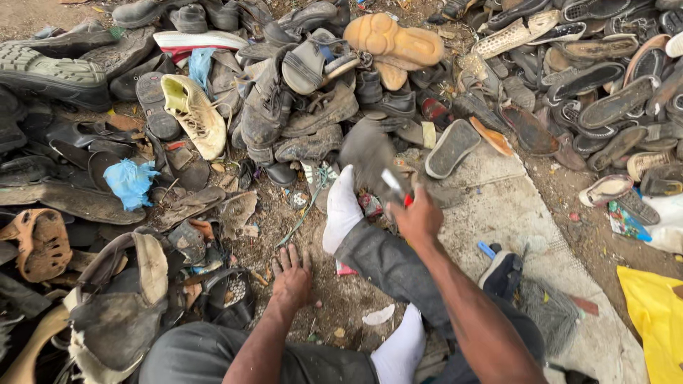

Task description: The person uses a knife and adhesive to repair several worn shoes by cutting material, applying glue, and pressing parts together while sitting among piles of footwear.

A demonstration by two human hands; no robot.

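A small knife was gripped in the right hand against a blurred grey shoe at twelve o'clock, judged light and floppy; the left hand was spread empty on the dirt

Matt dusty rubber soles, crumpled blue plastic bag, glossy yellow sheet
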